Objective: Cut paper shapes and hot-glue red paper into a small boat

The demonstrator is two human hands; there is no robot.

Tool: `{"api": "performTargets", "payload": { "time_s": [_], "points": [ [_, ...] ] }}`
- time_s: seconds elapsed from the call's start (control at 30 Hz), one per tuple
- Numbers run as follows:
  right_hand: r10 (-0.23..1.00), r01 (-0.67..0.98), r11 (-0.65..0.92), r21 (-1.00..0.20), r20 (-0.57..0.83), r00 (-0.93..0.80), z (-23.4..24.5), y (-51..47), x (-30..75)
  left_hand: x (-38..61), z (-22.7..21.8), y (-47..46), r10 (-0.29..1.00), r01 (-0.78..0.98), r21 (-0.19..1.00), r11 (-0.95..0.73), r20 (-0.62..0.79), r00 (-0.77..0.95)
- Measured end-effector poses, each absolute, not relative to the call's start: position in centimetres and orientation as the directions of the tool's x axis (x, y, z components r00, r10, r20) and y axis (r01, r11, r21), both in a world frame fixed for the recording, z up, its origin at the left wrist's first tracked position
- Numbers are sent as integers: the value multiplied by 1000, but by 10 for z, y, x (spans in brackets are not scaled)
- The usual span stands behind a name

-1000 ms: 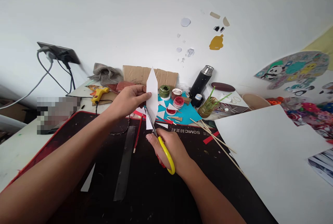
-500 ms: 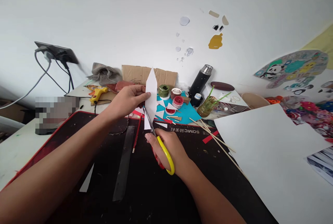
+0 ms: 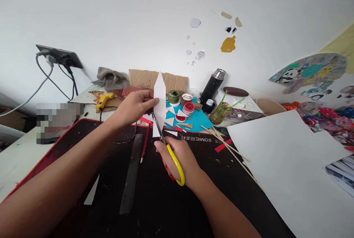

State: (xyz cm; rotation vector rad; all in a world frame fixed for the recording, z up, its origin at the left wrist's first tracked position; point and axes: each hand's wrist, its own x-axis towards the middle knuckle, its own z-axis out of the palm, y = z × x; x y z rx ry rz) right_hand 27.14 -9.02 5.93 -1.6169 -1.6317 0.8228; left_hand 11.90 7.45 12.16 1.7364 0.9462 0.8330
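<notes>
My left hand (image 3: 138, 106) pinches the left edge of a white strip of paper (image 3: 159, 98) between thumb and fingers, holding it upright with its pointed end at the top. Below it, my right hand (image 3: 179, 157) grips a pair of scissors (image 3: 177, 164) with yellow and red handles. Their blades lie across the lower part of the paper, close under my left fingers. A white paper offcut (image 3: 92, 191) and a clear ruler (image 3: 131, 175) lie on the black mat (image 3: 163, 208). Beside the ruler is a red pencil (image 3: 145, 142).
Paint jars (image 3: 174, 97) stand on a blue sheet (image 3: 200, 120) with paper scraps. A black thermos (image 3: 212, 85) and a yellow glue gun (image 3: 103, 100) are at the back. Thin wooden sticks (image 3: 235, 149) and a large white sheet (image 3: 276, 157) lie to the right.
The hands, paper and scissors hold nearly the same position. The upper part of the paper has tilted slightly to the left, and the whole view has shifted a little.
</notes>
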Motion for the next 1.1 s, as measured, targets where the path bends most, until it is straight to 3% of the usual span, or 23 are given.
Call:
{"api": "performTargets", "payload": {
  "time_s": [0.47, 0.73, 1.0, 1.1],
  "points": [
    [998, 568, 48, -822, 22, -53, 56, -89, 269, 113, 124, 77, 899, 209, 939, -272, 171, 403],
    [988, 726, 157, -669, 98, -123, 44, -89, 271, 105, 129, 80, 919, 81, 967, -241, 201, 340],
    [1000, 630, 13, -777, -7, -29, 37, -82, 275, 95, 149, 72, 930, -32, 976, -214, 214, 298],
    [999, 648, -42, -761, -51, 4, 41, -84, 273, 92, 154, 68, 923, -41, 976, -215, 217, 318]
  ]
}}
